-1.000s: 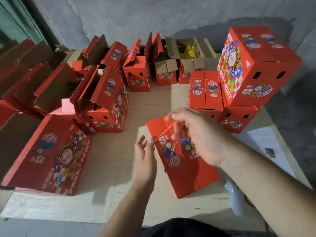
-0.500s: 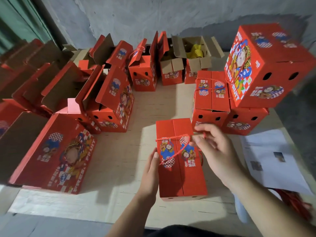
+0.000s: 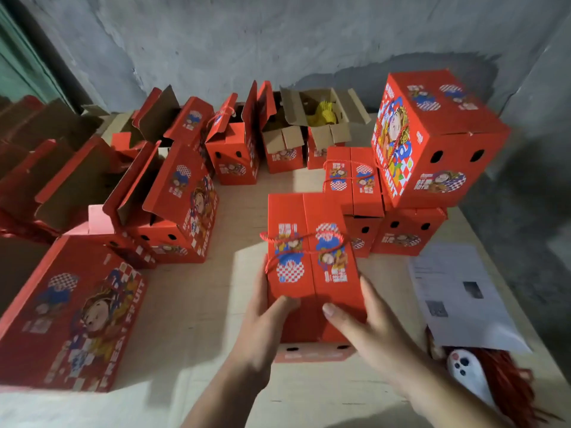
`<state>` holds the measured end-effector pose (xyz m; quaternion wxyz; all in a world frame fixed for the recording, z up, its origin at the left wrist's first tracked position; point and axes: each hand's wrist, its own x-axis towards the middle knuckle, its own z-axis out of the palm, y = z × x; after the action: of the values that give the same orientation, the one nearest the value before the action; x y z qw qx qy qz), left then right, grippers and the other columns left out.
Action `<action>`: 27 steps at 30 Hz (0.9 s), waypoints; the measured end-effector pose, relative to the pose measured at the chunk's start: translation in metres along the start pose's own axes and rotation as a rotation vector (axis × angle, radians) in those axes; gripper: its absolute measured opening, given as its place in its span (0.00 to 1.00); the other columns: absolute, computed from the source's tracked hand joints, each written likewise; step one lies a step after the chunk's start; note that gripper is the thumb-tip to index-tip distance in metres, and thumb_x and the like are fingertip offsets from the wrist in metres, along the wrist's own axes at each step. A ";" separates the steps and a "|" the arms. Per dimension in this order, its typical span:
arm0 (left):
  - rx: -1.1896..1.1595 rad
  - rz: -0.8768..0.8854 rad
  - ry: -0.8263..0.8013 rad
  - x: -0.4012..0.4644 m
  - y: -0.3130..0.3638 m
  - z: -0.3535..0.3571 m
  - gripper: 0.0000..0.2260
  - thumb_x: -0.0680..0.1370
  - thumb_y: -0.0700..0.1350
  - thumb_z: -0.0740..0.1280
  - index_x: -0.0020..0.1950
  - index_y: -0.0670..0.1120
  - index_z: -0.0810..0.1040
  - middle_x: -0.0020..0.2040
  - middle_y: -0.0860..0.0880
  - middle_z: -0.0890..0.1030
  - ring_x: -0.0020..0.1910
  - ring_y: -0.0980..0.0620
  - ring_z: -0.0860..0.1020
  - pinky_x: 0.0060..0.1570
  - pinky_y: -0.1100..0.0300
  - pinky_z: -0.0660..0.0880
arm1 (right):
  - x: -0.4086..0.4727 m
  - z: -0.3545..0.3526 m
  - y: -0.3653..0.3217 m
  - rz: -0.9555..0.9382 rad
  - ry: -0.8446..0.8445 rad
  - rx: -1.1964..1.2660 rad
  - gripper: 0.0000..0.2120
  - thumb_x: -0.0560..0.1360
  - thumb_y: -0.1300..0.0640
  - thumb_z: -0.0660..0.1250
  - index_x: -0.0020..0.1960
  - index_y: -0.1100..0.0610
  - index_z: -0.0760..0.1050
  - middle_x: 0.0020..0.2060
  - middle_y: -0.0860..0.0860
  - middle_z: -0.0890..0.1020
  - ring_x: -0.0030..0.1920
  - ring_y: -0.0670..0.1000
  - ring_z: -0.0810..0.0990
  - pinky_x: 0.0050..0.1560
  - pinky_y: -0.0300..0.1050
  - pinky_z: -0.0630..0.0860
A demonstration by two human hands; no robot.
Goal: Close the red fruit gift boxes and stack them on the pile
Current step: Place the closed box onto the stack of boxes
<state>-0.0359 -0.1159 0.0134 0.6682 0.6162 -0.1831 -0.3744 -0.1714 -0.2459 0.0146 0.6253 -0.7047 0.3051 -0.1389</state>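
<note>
Grip check: both hands are clamped on the closed red box in front of me. Left hand wraps the left side with its thumb on the lid, right hand holds the right side, thumb on top too, fingers down the wall. Both forearms come up from the bottom edge, angled toward each other. The box sits on the worktop, flaps shut, red cord handle lying across the lid. Just behind it to the right is the pile: I count 3 closed boxes, 2 below and 1 big one on top, tilted. Open boxes crowd the left and back; can't count them exactly. 1 paper sheet lies at right.
</note>
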 end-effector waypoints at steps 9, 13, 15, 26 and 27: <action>0.201 0.062 -0.182 0.067 0.170 0.026 0.30 0.77 0.42 0.67 0.76 0.63 0.68 0.59 0.42 0.85 0.51 0.48 0.87 0.51 0.49 0.85 | 0.048 -0.067 -0.131 -0.333 0.045 -0.036 0.17 0.79 0.39 0.70 0.64 0.45 0.80 0.56 0.42 0.86 0.58 0.45 0.85 0.60 0.53 0.77; 0.231 0.147 -0.116 0.106 0.196 0.038 0.35 0.76 0.37 0.69 0.81 0.55 0.62 0.51 0.41 0.86 0.40 0.58 0.87 0.35 0.63 0.82 | 0.076 -0.087 -0.168 -0.406 0.140 -0.083 0.19 0.75 0.34 0.70 0.61 0.42 0.82 0.53 0.43 0.87 0.54 0.46 0.86 0.60 0.56 0.78; 0.127 0.170 -0.139 0.122 0.206 0.050 0.31 0.74 0.43 0.68 0.78 0.56 0.68 0.50 0.46 0.88 0.45 0.46 0.88 0.38 0.52 0.84 | 0.098 -0.097 -0.177 -0.441 0.198 -0.084 0.18 0.75 0.34 0.71 0.60 0.42 0.83 0.52 0.42 0.87 0.54 0.45 0.86 0.60 0.55 0.79; 0.269 0.050 -0.026 0.229 0.101 0.087 0.26 0.81 0.64 0.65 0.76 0.55 0.70 0.64 0.54 0.82 0.61 0.54 0.82 0.55 0.55 0.78 | 0.169 -0.092 -0.098 -0.164 0.436 -1.269 0.44 0.74 0.35 0.69 0.81 0.52 0.54 0.80 0.56 0.57 0.73 0.62 0.59 0.70 0.59 0.60; 0.205 0.042 -0.013 0.233 0.094 0.083 0.24 0.81 0.65 0.61 0.74 0.57 0.73 0.65 0.55 0.82 0.63 0.55 0.80 0.57 0.55 0.76 | 0.167 -0.093 -0.094 -0.213 0.473 -1.324 0.44 0.74 0.36 0.69 0.81 0.52 0.54 0.80 0.55 0.59 0.74 0.61 0.58 0.70 0.58 0.56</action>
<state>0.0839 -0.3459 0.0677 0.6081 0.6751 -0.2376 -0.3435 -0.0714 -0.4174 0.0915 -0.0340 -0.9135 0.3826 -0.1340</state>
